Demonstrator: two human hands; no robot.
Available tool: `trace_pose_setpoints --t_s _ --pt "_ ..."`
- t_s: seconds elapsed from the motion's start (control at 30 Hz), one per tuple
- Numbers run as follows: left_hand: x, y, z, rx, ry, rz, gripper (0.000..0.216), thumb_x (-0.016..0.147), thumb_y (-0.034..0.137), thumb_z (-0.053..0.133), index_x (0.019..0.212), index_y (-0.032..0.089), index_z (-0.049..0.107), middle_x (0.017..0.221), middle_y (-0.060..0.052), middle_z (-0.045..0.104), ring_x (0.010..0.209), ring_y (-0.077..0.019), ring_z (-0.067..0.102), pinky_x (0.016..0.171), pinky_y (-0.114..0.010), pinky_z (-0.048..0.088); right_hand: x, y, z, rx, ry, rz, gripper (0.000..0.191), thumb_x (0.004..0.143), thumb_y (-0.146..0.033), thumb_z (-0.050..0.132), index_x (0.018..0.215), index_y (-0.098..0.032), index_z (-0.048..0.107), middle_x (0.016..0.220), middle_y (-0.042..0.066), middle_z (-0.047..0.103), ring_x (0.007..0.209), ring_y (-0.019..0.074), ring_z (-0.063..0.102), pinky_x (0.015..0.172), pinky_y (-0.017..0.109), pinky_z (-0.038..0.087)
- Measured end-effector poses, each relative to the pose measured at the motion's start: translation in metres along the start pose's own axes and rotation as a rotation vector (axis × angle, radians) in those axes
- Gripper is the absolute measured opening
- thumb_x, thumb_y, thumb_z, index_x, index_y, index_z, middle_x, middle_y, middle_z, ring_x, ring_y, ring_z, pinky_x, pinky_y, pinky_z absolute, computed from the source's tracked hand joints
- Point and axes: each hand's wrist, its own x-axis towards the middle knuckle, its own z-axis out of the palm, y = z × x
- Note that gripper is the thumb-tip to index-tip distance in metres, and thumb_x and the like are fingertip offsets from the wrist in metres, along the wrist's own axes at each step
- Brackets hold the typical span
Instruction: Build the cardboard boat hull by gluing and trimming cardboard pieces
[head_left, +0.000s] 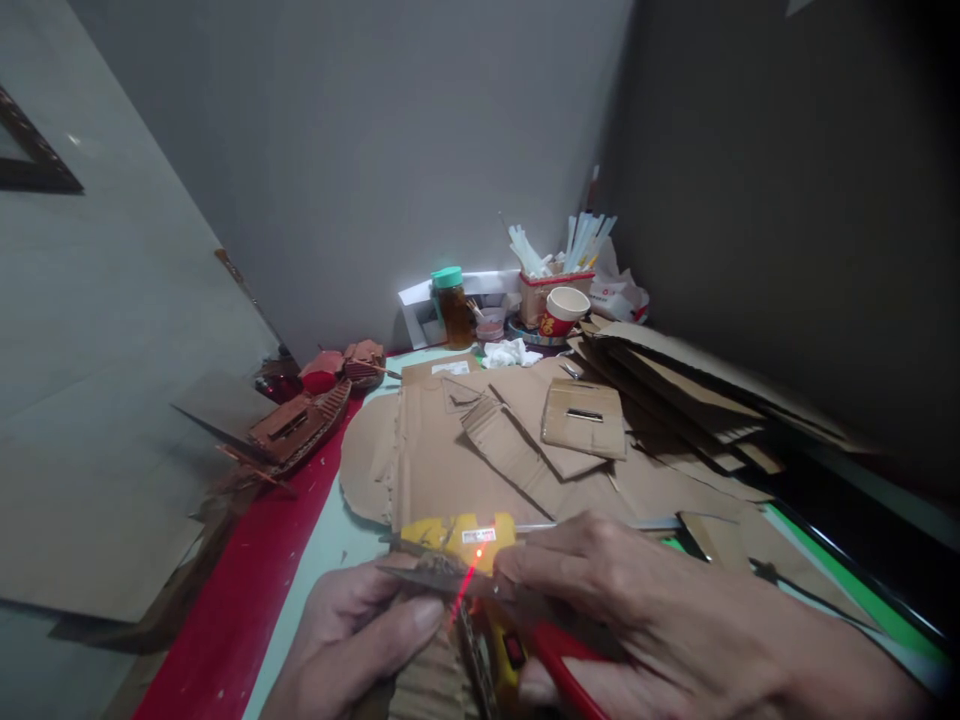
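My left hand (367, 625) is closed on a strip of corrugated cardboard (431, 675), its thumb pressed along the top. In my right hand (637, 600) are red-handled scissors (566, 665), their blades pointing left across the end of the strip, close to my left fingertips. Whether the blades touch the cardboard is hard to tell. Just beyond the blades lies a yellow tool (457, 530) with a white label. A red light spot and streak cross it and the strip. My right fingers hide part of the scissors.
Flat cardboard sheets (435, 450) cover the middle, with smaller cut pieces (559, 430) on top. More cardboard (690, 385) is stacked right. A brown model boat (300, 430) stands left. At the back are a green-lidded bottle (452, 310), a paper cup (564, 312) and a box of glue sticks (555, 290).
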Motion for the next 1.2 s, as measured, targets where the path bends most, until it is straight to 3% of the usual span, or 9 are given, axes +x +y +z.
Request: trace_pose_setpoints --t_s 0.13,0.3,0.57,0.67,0.83,0.9,1.07,1.2 --pt "0.003 0.006 -0.008 0.021 -0.103 -0.040 0.023 0.067 0.032 0.088 0.089 0.025 0.084 0.073 0.000 0.078 0.064 -0.0124 0.068 0.069 -0.018 0.053 0.000 -0.002 -0.008 0.007 -0.036 -0.051 0.021 0.094 -0.029 0.057 0.108 -0.016 0.066 0.084 0.005 0.067 0.069 0.0179 0.061 0.063 0.027 0.045" --pt "0.003 0.014 -0.015 0.155 -0.137 -0.077 0.017 0.068 0.035 0.085 0.077 0.020 0.084 0.076 -0.003 0.078 0.078 -0.0162 0.067 0.071 -0.019 0.050 -0.002 -0.005 -0.011 -0.053 -0.043 -0.045 0.021 0.094 -0.030 0.061 0.111 -0.019 0.067 0.089 0.006 0.068 0.076 0.0193 0.065 0.071 0.028 0.048" --pt "0.003 0.015 -0.007 0.466 -0.086 -0.070 0.013 0.064 0.030 0.080 0.062 0.018 0.080 0.060 -0.002 0.066 0.063 -0.0136 0.050 0.060 -0.023 0.037 0.000 0.001 -0.001 -0.085 -0.056 0.016 0.025 0.084 -0.040 0.071 0.096 -0.020 0.062 0.088 0.003 0.060 0.070 0.0180 0.059 0.060 0.027 0.046" --pt "0.003 0.014 -0.008 0.375 -0.094 -0.066 0.006 0.065 0.027 0.080 0.064 0.021 0.082 0.065 -0.001 0.070 0.064 -0.0136 0.053 0.062 -0.022 0.041 0.000 0.002 0.000 -0.069 -0.077 -0.046 0.018 0.086 -0.035 0.066 0.094 -0.020 0.059 0.083 0.002 0.059 0.068 0.0171 0.057 0.060 0.027 0.044" --pt "0.010 0.012 -0.016 0.259 -0.359 -0.066 0.011 0.070 0.029 0.076 0.073 0.021 0.084 0.054 0.003 0.053 0.054 -0.0092 0.031 0.068 -0.021 0.043 0.000 0.006 0.004 -0.081 -0.076 -0.108 0.018 0.093 -0.032 0.055 0.102 -0.018 0.060 0.083 0.005 0.062 0.071 0.0188 0.059 0.066 0.029 0.046" --pt "0.012 0.013 -0.019 0.278 -0.404 -0.083 0.016 0.072 0.032 0.075 0.078 0.021 0.084 0.060 0.003 0.055 0.055 -0.0093 0.030 0.072 -0.022 0.044 -0.001 0.007 0.007 -0.105 -0.074 -0.119 0.017 0.091 -0.032 0.058 0.100 -0.018 0.060 0.082 0.004 0.062 0.069 0.0188 0.057 0.064 0.030 0.045" --pt "0.014 0.016 -0.024 0.310 -0.327 -0.126 0.019 0.073 0.036 0.078 0.083 0.021 0.084 0.072 0.000 0.066 0.068 -0.0123 0.047 0.069 -0.023 0.039 -0.002 0.002 0.009 -0.077 -0.037 0.037 0.023 0.095 -0.042 0.060 0.104 -0.021 0.062 0.090 0.004 0.064 0.075 0.0196 0.060 0.065 0.029 0.046" --pt "0.015 0.010 -0.026 0.348 -0.362 -0.140 0.021 0.073 0.040 0.081 0.082 0.021 0.083 0.074 0.000 0.065 0.070 -0.0124 0.046 0.066 -0.023 0.037 -0.001 -0.005 0.010 -0.052 -0.064 0.146 0.031 0.090 -0.047 0.067 0.106 -0.021 0.064 0.093 0.006 0.064 0.079 0.0224 0.062 0.065 0.030 0.047"
